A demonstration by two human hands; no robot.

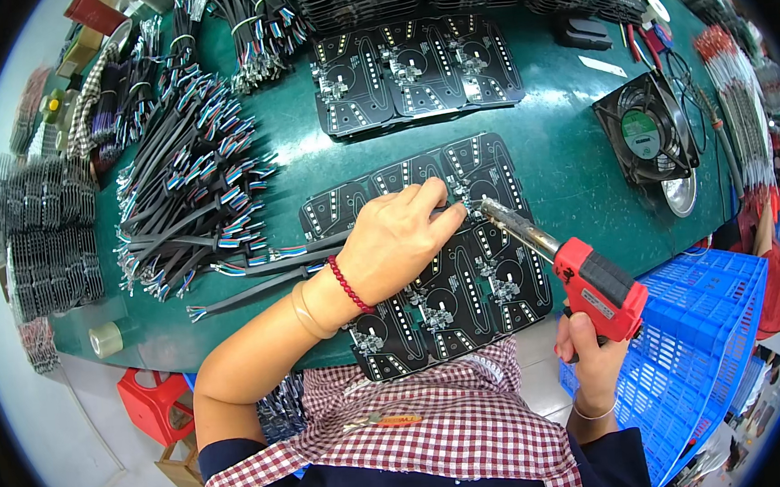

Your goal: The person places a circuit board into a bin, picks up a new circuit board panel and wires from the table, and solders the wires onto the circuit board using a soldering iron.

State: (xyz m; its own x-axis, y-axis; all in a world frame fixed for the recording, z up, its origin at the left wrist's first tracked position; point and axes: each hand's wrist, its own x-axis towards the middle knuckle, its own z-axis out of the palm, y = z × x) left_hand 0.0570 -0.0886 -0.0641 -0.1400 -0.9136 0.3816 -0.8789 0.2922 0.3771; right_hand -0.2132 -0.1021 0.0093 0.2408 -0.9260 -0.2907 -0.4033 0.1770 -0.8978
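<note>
My left hand (pixel 399 238) is closed in a pinch over a black circuit board panel (pixel 393 347). It holds a black cable (pixel 322 245); the cable's coloured wire ends show just past the fingertips, at the upper right part of the panel. My right hand (pixel 590 356) grips a red soldering gun (pixel 599 288) by its handle. The gun's metal tip meets or nearly meets the board beside those wire ends; smeared detail hides the exact contact. Another black cable (pixel 258 292) lies left of the panel, near my left wrist.
A large pile of black cables (pixel 191 185) covers the left of the green table (pixel 285 165). Beyond my hands lies a stack of circuit board panels (pixel 414 70). A square black fan (pixel 644 131) stands at right, near a blue plastic crate (pixel 686 331).
</note>
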